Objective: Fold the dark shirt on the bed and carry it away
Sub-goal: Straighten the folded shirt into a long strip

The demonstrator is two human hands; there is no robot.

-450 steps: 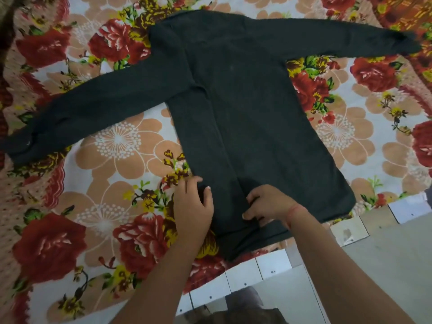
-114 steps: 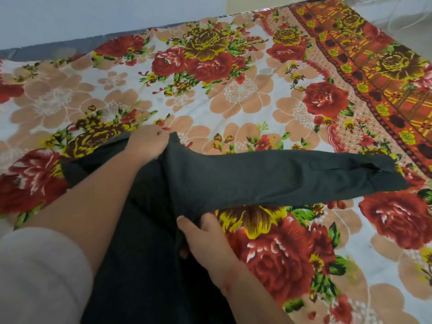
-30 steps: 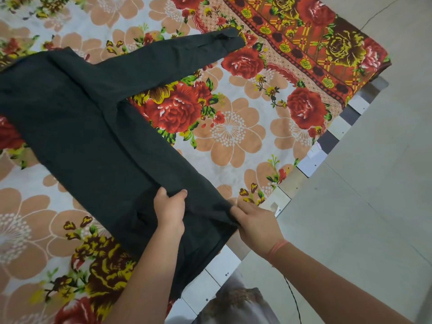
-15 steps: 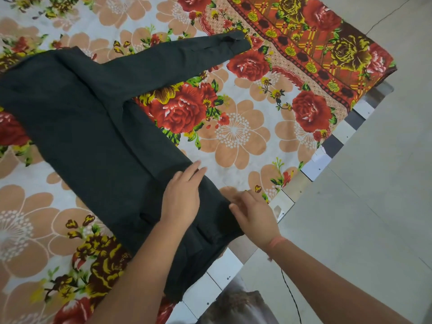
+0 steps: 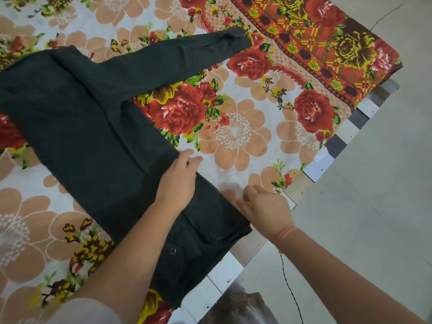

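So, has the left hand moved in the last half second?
Yes. The left hand slid up the dark shirt toward the white-dotted peach flower on the bedsheet; its fingertips now reach past the shirt's edge.

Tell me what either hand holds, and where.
Nothing clearly gripped: left hand presses flat on the dark shirt; right hand touches its edge near the hem, pinch unclear.

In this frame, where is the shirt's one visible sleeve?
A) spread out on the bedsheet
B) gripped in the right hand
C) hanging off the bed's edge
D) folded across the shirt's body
A: the sleeve lies stretched over the floral bedsheet, apart from the left hand and right hand.
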